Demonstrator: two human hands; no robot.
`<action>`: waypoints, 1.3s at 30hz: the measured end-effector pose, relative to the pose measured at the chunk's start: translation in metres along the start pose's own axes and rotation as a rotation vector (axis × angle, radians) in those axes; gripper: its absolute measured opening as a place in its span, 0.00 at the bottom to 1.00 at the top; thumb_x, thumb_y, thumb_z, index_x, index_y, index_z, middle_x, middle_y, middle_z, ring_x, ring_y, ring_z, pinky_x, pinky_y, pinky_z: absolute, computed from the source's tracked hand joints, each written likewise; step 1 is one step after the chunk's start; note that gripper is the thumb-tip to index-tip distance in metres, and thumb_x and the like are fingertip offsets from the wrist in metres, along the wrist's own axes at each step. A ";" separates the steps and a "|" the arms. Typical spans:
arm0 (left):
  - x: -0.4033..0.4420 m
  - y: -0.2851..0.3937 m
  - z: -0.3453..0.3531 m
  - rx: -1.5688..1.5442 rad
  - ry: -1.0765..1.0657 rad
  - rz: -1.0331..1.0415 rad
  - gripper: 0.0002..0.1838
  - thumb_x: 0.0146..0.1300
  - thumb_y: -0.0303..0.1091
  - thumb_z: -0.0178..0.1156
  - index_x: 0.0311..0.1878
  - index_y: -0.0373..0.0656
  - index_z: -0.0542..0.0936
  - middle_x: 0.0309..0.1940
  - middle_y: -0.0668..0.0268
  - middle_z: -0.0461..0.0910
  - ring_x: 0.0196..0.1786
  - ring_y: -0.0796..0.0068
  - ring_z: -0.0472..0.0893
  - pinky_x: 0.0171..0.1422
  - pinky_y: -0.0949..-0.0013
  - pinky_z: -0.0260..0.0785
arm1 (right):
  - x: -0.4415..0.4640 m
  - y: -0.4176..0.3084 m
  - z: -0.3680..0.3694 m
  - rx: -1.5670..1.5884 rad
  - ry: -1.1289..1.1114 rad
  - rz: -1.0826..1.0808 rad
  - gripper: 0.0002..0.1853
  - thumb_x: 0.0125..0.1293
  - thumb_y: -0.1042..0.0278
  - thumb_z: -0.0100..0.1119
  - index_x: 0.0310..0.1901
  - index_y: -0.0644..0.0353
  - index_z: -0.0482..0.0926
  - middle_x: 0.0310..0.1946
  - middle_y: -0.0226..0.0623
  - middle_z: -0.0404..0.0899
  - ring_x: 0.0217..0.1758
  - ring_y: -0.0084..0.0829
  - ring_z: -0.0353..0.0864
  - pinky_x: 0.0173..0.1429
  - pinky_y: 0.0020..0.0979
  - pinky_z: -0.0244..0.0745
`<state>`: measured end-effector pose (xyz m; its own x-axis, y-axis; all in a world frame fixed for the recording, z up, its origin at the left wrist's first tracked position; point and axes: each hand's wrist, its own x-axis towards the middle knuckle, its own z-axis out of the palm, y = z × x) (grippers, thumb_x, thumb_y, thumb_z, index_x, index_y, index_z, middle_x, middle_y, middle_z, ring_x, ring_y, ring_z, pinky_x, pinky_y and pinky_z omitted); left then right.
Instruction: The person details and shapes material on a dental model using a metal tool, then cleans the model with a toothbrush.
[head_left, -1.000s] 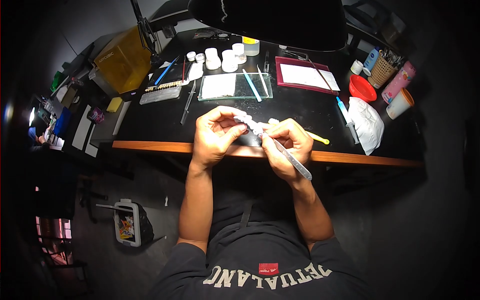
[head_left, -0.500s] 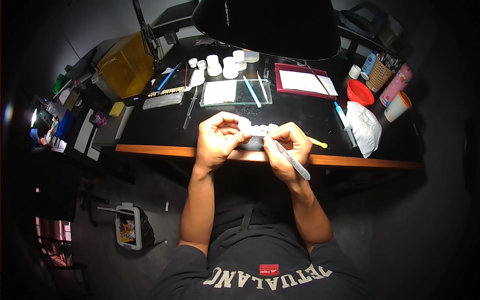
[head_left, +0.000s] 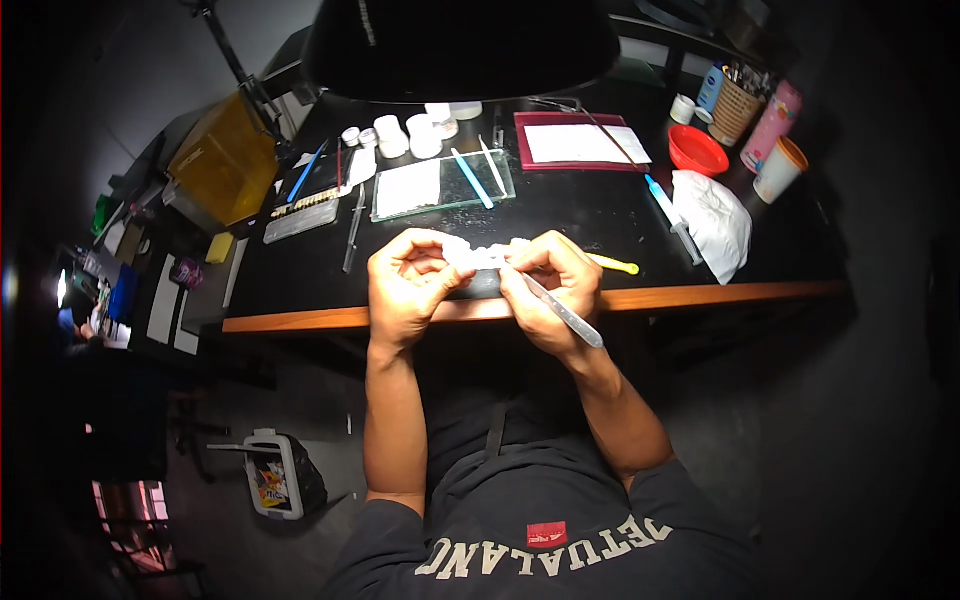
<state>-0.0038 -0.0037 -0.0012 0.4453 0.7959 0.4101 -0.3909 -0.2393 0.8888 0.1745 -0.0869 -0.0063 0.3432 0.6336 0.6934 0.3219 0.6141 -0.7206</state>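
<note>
In the head view, my left hand (head_left: 402, 292) pinches the left end of a small white, bumpy dental model (head_left: 488, 257) between thumb and fingers, just above the front of the desk. My right hand (head_left: 550, 290) grips a flat metal scalpel (head_left: 573, 322) like a pen, its handle pointing down to the right. The scalpel's working end is at the model, but fingers and glare hide it. A yellow-handled tool (head_left: 612, 264) lies just beyond my right hand.
Behind my hands are a glass slab (head_left: 440, 204) with a blue-handled tool (head_left: 472, 178), white jars (head_left: 424, 140) and a maroon tray (head_left: 583, 160). Rightward stand a red bowl (head_left: 697, 152), syringe (head_left: 675, 220) and white bag (head_left: 712, 225). A dark lamp shade (head_left: 460, 55) hangs overhead.
The view has shifted, so the desk and both hands appear further left. Both hands keep their grips on the model and the scalpel, with little change between them.
</note>
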 end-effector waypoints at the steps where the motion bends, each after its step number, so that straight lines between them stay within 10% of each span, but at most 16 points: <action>1: 0.000 -0.001 -0.001 -0.005 -0.006 -0.004 0.16 0.64 0.20 0.77 0.52 0.30 0.82 0.42 0.56 0.89 0.45 0.71 0.91 0.52 0.69 0.88 | 0.000 -0.001 0.000 0.021 0.007 0.016 0.05 0.59 0.85 0.67 0.32 0.68 0.80 0.34 0.39 0.83 0.41 0.32 0.94 0.40 0.28 0.89; 39: -0.002 0.001 0.001 0.027 0.013 0.002 0.14 0.67 0.21 0.74 0.53 0.28 0.83 0.43 0.57 0.88 0.41 0.72 0.90 0.50 0.70 0.86 | -0.001 0.001 0.001 0.072 -0.011 0.014 0.05 0.61 0.87 0.68 0.33 0.68 0.81 0.35 0.40 0.83 0.45 0.35 0.95 0.44 0.27 0.90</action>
<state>-0.0043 -0.0062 -0.0014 0.4338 0.8028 0.4091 -0.3694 -0.2556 0.8934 0.1738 -0.0866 -0.0080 0.3369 0.6474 0.6837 0.2532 0.6371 -0.7280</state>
